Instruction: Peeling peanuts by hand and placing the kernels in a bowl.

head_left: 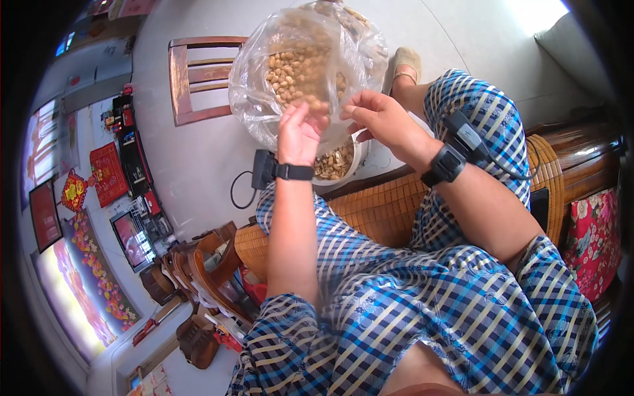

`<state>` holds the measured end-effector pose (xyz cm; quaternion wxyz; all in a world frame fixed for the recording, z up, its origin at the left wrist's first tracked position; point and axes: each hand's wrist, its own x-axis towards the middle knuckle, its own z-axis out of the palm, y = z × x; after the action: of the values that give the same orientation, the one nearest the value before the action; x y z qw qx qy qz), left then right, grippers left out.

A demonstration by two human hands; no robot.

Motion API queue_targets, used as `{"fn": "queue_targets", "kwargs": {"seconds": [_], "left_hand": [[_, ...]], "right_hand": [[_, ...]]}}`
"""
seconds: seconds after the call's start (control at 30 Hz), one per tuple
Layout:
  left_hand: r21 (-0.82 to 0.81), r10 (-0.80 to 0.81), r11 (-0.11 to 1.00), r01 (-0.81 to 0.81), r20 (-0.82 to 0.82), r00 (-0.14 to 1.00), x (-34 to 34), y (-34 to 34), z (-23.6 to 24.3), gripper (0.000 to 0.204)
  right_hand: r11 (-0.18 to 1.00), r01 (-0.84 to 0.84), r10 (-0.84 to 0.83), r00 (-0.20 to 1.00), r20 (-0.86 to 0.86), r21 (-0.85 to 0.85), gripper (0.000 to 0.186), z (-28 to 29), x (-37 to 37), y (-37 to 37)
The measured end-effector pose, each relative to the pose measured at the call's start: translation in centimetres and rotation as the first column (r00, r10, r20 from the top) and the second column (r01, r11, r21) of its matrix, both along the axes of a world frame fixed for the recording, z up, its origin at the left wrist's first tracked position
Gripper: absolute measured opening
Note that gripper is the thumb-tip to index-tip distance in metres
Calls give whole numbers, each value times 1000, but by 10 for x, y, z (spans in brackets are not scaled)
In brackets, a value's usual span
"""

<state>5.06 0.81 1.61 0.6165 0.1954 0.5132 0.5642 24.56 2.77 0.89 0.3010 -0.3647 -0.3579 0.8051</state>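
Observation:
A large clear plastic bag stands open in front of me, full of light brown nuts that look like peanuts in their shells. At the bag's near rim, my left hand is palm up with curled fingers; a blurred brownish shape shows by its fingertips, and I cannot tell whether it lies in the hand or behind it. Just to the right, my right hand has thumb and forefinger brought together beside the plastic. Whatever it pinches is too small to make out. Below the hands, a white bucket holds broken shells.
A wooden chair stands left of the bag. Beneath me is a wooden bench with a woven mat; a red floral cushion lies at its right end. My slippered foot rests right of the bag. Furniture and a screen line the left side.

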Motion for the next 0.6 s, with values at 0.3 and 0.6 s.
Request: {"fn": "queue_targets", "kwargs": {"seconds": [0.3,0.6], "left_hand": [[27,101,994,-109,217,971,8,-186,34,13],[0,112,993,-119,340,934,8,-295,41,15]], "right_hand": [[889,-248,243,968,63,385,40,34,-34,-118],[885,-263,272,962,32,385,22,38,-49,-214]]}}
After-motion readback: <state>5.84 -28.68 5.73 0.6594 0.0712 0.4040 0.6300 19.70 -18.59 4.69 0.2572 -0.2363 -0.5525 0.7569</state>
